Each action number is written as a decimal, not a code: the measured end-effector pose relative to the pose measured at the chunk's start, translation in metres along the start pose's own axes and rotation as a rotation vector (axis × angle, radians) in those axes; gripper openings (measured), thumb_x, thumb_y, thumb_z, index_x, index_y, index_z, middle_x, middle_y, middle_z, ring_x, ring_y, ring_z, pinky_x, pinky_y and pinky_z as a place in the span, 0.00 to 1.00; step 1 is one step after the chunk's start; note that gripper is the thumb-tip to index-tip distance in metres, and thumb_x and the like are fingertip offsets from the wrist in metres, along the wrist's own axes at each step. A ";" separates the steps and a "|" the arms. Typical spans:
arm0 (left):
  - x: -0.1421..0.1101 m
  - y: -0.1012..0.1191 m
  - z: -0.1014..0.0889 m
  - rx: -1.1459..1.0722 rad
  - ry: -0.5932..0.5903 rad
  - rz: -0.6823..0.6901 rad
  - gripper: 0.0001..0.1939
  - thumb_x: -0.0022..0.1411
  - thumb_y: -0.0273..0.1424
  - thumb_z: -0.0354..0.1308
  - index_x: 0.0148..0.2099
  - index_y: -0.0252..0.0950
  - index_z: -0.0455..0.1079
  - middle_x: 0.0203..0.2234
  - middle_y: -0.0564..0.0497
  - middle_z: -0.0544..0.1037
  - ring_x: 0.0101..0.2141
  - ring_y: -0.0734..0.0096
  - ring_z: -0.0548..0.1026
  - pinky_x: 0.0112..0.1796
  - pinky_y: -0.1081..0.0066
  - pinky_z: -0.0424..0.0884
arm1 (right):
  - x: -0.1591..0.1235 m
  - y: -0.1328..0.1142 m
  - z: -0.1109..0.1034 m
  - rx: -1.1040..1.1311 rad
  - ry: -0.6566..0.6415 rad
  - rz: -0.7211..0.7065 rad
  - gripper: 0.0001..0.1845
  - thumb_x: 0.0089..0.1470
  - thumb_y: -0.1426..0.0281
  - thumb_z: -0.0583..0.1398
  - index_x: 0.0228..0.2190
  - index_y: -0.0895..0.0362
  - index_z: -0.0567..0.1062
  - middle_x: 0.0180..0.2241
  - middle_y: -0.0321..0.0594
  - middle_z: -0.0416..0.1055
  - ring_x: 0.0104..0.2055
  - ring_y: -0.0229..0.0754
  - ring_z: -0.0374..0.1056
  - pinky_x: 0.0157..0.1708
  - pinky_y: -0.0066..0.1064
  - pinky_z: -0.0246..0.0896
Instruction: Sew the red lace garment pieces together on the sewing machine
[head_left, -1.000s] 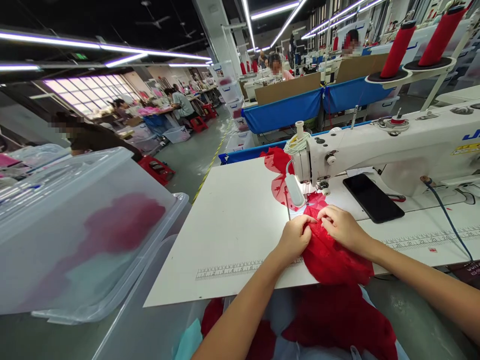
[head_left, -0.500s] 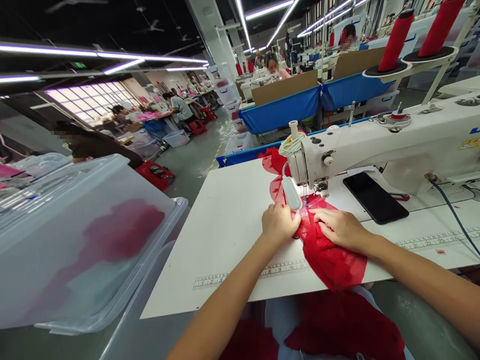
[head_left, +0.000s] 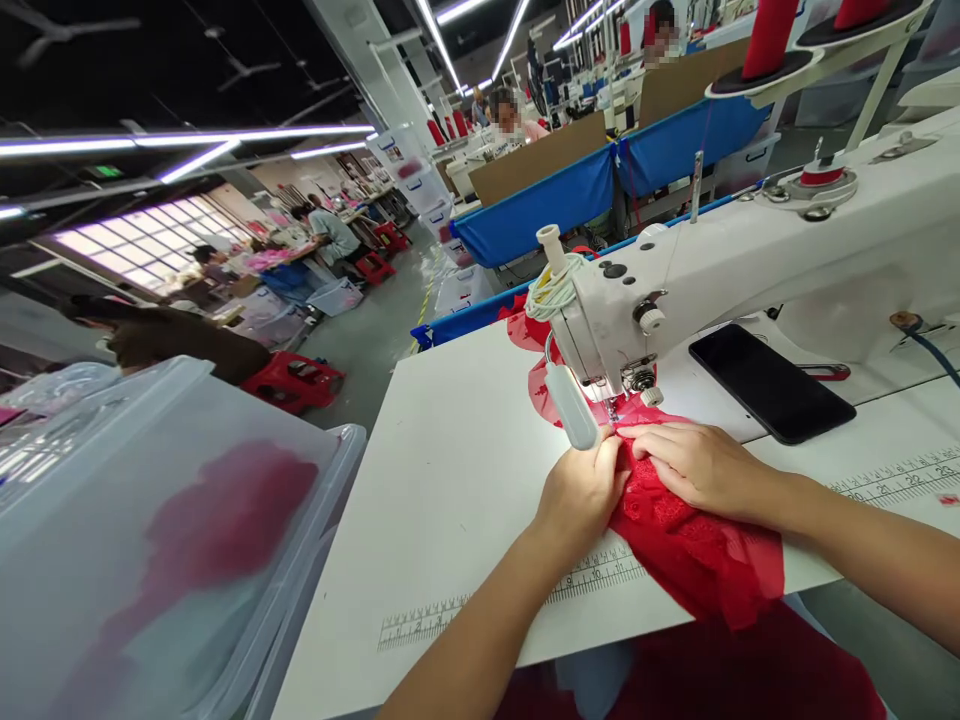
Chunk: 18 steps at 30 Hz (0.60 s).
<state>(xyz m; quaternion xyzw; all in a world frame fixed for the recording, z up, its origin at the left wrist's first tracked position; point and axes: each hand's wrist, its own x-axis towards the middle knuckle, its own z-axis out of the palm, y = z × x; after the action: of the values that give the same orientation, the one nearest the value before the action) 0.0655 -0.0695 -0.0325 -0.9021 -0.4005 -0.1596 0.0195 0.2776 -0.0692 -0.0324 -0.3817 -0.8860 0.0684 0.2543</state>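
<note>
The red fabric [head_left: 697,545] lies bunched on the near side of the needle area, its upper part under the presser foot [head_left: 611,408] and its lower folds reaching the table's front edge. Part of it is sheer as mesh and part is textured like lace, so I judge it light, limp and soft, apt to slide on the smooth top, pucker if pulled and snag on anything rough. The best hold is probably a light pinch at the edge or flat fingertips close in front of the foot (well clear of the needle, of course), with the loose folds left slack. The left hand [head_left: 581,490] is drawn nearly closed, thumb and fingers together at the fabric's left edge, seemingly pinching it. The right hand [head_left: 694,465] lies over the cloth with its fingers reaching toward the foot; whether its hidden thumb grips anything I cannot tell. Just above the left hand hangs a small pale lamp [head_left: 571,408] on the white sewing machine [head_left: 720,270]. A black phone [head_left: 772,383] lies beyond the right hand, a ruler scale [head_left: 600,578] runs along the white table [head_left: 420,480], and a translucent bin [head_left: 150,560] stands to the left.
</note>
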 end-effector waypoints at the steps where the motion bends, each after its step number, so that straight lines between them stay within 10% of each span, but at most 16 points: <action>1: -0.002 0.001 0.000 0.054 0.015 0.030 0.14 0.72 0.27 0.46 0.55 0.32 0.67 0.51 0.38 0.76 0.43 0.60 0.76 0.40 0.63 0.76 | 0.000 0.000 0.000 -0.002 0.011 -0.012 0.15 0.56 0.80 0.52 0.38 0.57 0.76 0.46 0.46 0.79 0.46 0.48 0.76 0.46 0.40 0.72; 18: -0.004 0.009 0.001 0.391 0.043 0.113 0.21 0.67 0.16 0.47 0.59 0.26 0.69 0.54 0.34 0.76 0.39 0.60 0.77 0.32 0.64 0.74 | -0.001 -0.005 -0.003 -0.156 -0.048 0.085 0.17 0.54 0.78 0.54 0.43 0.57 0.76 0.48 0.45 0.78 0.43 0.48 0.71 0.39 0.38 0.68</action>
<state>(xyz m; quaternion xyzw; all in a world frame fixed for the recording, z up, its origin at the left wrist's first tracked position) 0.0697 -0.0787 -0.0337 -0.8985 -0.3721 -0.0969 0.2116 0.2768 -0.0735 -0.0293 -0.4359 -0.8774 0.0189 0.1993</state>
